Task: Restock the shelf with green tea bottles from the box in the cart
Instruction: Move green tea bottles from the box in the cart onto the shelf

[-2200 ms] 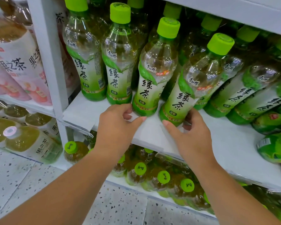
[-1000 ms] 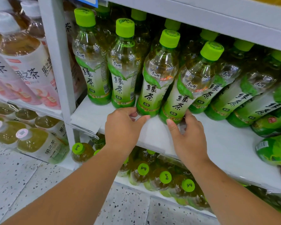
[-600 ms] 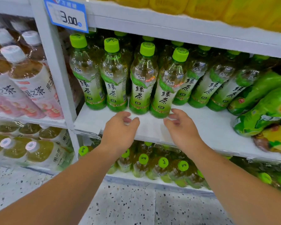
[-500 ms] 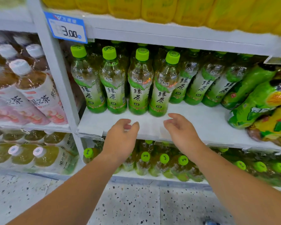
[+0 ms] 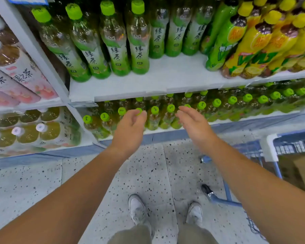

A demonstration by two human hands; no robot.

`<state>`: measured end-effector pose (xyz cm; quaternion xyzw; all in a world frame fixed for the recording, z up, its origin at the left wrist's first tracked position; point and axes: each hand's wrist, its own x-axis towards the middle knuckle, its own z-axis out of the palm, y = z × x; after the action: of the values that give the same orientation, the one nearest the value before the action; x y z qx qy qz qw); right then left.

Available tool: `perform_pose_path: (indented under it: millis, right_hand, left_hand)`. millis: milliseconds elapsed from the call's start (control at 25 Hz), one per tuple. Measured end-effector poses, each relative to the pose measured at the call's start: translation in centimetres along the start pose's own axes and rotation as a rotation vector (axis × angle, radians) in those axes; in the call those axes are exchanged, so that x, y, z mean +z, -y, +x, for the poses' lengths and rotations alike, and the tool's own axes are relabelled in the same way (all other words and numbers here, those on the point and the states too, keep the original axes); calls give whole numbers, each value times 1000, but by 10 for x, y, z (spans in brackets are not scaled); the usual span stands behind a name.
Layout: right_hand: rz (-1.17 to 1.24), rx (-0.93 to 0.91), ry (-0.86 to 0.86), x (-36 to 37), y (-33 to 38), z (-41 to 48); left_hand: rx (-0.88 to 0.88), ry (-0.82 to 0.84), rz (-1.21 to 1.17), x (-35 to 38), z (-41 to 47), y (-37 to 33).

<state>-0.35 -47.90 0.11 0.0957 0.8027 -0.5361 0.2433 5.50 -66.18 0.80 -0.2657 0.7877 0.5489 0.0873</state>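
Surface: white shelf | green tea bottles upright in a row on shelf, left side | left hand, right hand below shelf front edge, both holding nothing, fingers loose | speckled floor beneath shelf | blue cart with box lower right of shelf.

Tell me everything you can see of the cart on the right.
The cart stands on the speckled floor at the right edge, partly out of view. It has a blue metal tube frame, a wire basket, a white plastic-looking corner guard and a black caster. A brown cardboard box sits inside. The right hand is clear of it.
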Motion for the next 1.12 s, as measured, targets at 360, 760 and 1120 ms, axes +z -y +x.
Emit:
perform_pose_path:
  millis: [360, 760, 1120]
  right_hand:
    - [90, 148, -56, -123, -61, -163]
    - [38, 153, -240, -323, -102, -271]
    - [44, 364, -450, -427, -159, -278]
  left_hand:
    - [-49, 279, 83, 85, -153, -57]
    - [54, 396, 44, 234, -268, -149]
    - [69, 709, 44, 374, -276, -178]
